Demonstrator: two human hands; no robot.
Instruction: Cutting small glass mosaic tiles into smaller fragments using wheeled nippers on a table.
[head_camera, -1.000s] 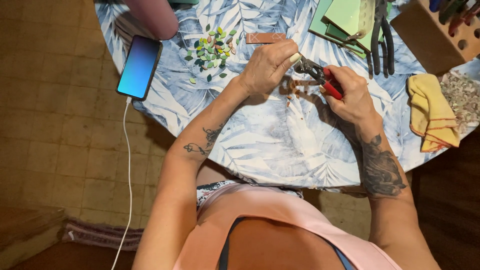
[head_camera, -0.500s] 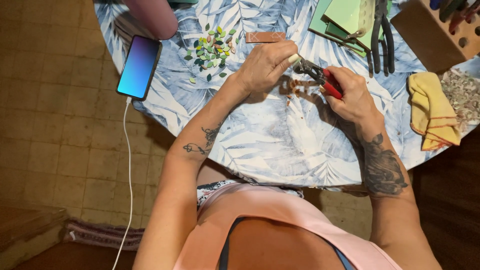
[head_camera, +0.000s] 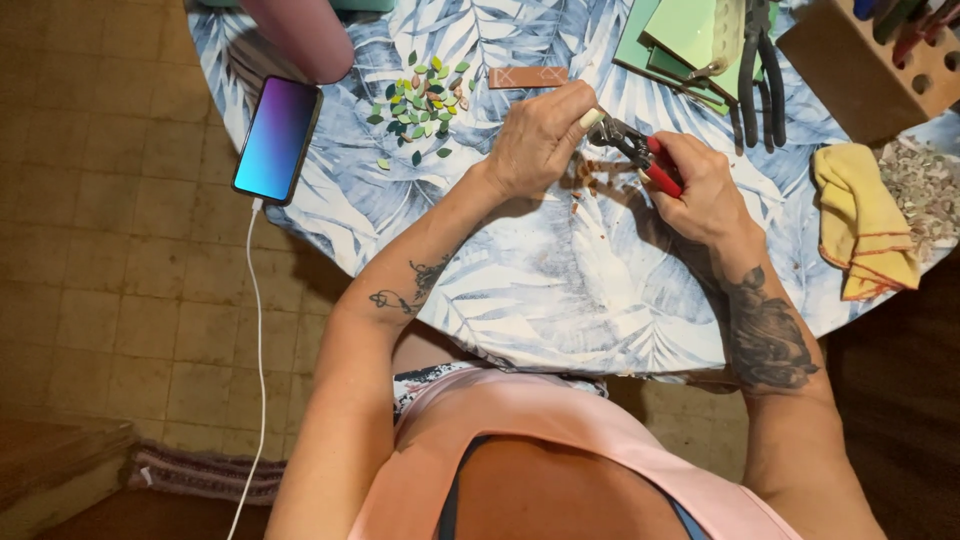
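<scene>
The left hand (head_camera: 540, 135) pinched a small piece steady while the right hand (head_camera: 700, 190), fingers wrapped around red-handled nippers (head_camera: 640, 155), judged best squeezed gently.

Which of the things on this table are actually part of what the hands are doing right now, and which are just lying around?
In use:
right hand gripping red-handled nippers
left hand at the nippers' tip, holding something too small to tell
brown chips under the hands

Lying about:
phone on its cable
green leaf pieces
brown strip
black pliers
green tiles
yellow cloth
</scene>
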